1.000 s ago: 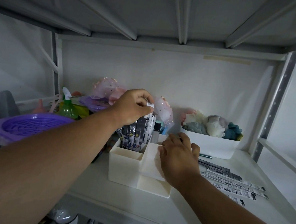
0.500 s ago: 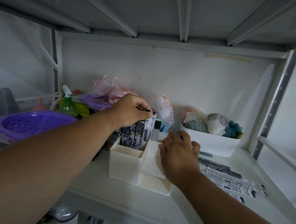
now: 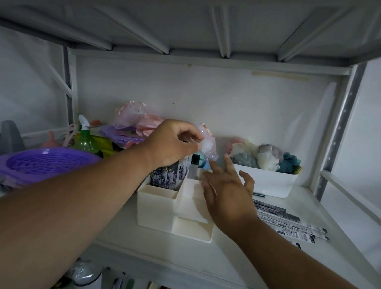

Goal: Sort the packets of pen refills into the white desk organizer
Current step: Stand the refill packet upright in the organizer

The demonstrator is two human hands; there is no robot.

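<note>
The white desk organizer point(image 3: 155, 207) stands mid-shelf. Several dark refill packets point(image 3: 170, 176) stand upright in its tall back left compartment. My left hand point(image 3: 171, 142) hovers right over their tops, fingers loosely curled, thumb and forefinger apart; it hides the tops. My right hand point(image 3: 226, 192) floats just above the organizer's right side with its fingers spread and holds nothing. Several more refill packets point(image 3: 291, 221) lie flat on the shelf to the right of the organizer.
A white bin point(image 3: 265, 183) of soft toys stands at the back right. A purple basket point(image 3: 43, 162), a green spray bottle point(image 3: 85, 140) and pink tulle items point(image 3: 138, 120) crowd the left. The upper shelf hangs close overhead. A metal post point(image 3: 340, 126) rises at the right.
My left hand pushed a packet down into the tall compartment and its pinch has loosened. My right hand has lifted off the organizer and spread its fingers.
</note>
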